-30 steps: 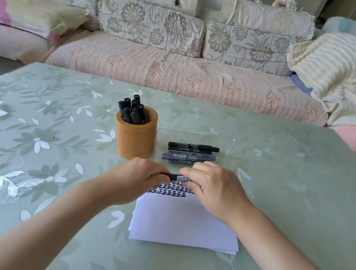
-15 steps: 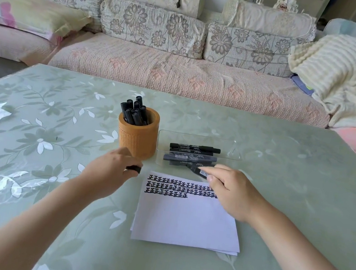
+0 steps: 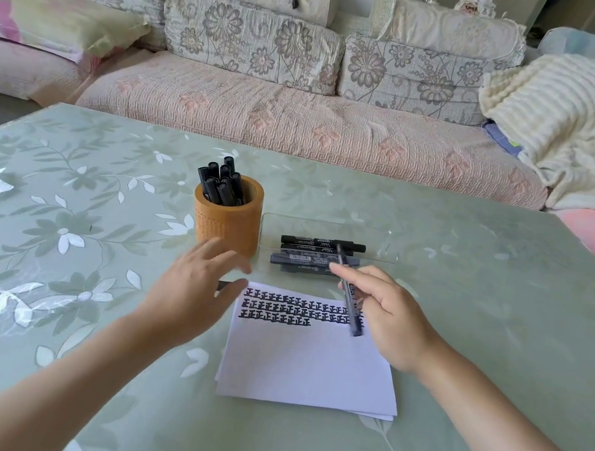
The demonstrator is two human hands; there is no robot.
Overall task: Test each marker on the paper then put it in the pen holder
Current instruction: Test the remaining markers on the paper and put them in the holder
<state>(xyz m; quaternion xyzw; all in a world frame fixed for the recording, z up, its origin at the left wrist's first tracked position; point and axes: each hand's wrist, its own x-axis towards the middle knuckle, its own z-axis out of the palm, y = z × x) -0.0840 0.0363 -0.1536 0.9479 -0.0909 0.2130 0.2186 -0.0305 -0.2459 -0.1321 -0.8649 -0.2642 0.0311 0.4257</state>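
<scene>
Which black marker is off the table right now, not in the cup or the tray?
The marker in the right hand, held tilted above the paper. The others stand in the orange pen holder or lie flat in the clear tray.

Cannot make out the fingers of the left hand (image 3: 195, 283) through motion blur, nor the small black piece (image 3: 225, 285) half hidden behind it. Cannot read the print on the blurred marker (image 3: 353, 317) pinched in the right hand (image 3: 390, 319). Shows only the tops of the standing markers (image 3: 222, 183) above the pen holder (image 3: 226, 227) rim.
</scene>
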